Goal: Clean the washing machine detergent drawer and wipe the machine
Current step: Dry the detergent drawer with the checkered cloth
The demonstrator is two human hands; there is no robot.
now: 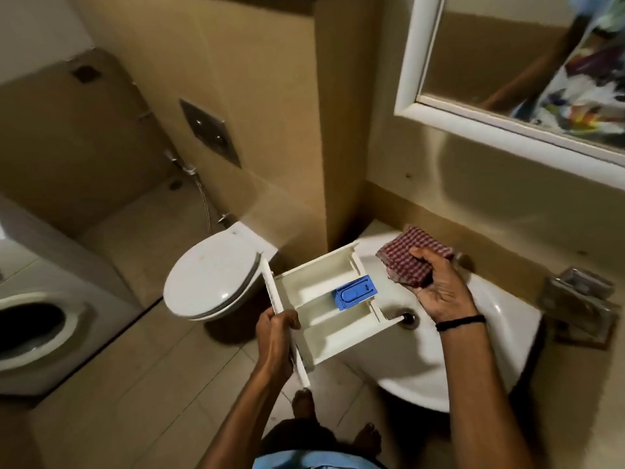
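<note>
Left hand (275,328) grips detergent drawer (324,299) over sink (473,360); right hand (439,286) clutches checked cloth (411,262); one-handed drawer might slip.

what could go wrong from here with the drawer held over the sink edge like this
1. The left hand grips the drawer by its front panel alone, and part of it hangs beyond the sink over the floor. Pressing in with the cloth held in the right hand could twist it loose and drop it.
2. The blue insert might pop out under wiping and land near the open drain.
</note>
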